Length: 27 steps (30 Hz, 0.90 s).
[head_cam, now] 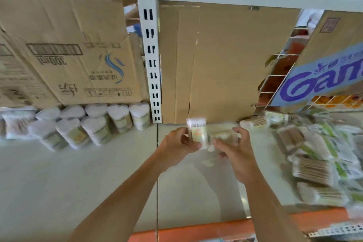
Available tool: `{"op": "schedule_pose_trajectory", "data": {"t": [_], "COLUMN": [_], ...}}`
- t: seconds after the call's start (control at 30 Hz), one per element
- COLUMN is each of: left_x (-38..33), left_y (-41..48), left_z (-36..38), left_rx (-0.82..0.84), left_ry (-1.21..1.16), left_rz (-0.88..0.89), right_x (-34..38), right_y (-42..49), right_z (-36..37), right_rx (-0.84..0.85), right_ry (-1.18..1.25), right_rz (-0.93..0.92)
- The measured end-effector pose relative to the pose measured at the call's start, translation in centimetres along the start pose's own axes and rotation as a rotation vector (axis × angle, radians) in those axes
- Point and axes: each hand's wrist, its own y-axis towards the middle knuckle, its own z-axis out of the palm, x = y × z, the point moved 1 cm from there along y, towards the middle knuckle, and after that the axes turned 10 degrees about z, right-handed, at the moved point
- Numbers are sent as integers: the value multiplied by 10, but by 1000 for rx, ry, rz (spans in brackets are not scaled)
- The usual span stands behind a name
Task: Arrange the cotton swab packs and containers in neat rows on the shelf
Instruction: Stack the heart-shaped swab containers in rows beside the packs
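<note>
The chief risk lies in the grip: the left hand curls fingers and thumb round a clear upright container, and the right hand grasps a second container pressed against the first, both held over the shelf close to its back edge and just right of the seam between its two boards. Slick plastic walls rubbing together could let one slide out, drop and roll. A container set down crooked could also nudge the heart-topped tubs, which stand in two tight rows along the back edge at the left and lean slightly, so a knock might topple several. At the right edge the flat packs lie in a loose overlapping heap; a passing sleeve or wrist could drag the glossy film wrappers off the front. The held container is stiff and see-through, with white cotton tips massed at the top, pale wooden sticks below and a yellowish paper label; the second is too blurred to read, though it seems to lie sideways. The packs are soft, crinkly pouches with green print, the shelf a smooth pale sheet, backed by matt brown cardboard and a slotted post of white metal
</note>
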Motion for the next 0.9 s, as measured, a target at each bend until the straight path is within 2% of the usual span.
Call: {"op": "schedule_pose_trajectory", "data": {"t": [0.2,0.33,0.53,0.67,0.77,0.9], "left_x": [16,28,46,57,61,68], "left_y": [-39,-62,-93,-107,-115,-122], "left_z": [-50,-78,-115,-137,-147,-154], "left_rx": [-109,-211,-301,-455,-453,-400], "left_ry": [-148,-181,-138,74,206,276], "left_rz": [-48,-76,-97,-144,-89,-32], "right_x": [1,1,0,4,8,7], "right_y": [-12,-22,-41,-50,-55,-56], "right_z": [51,87,136,167,184,196], "right_rx": [159,240,272,252,220,289], "right_ry": [217,215,102,-33,-239,-349], "right_rz": [11,50,-6,-104,-216,-244]}}
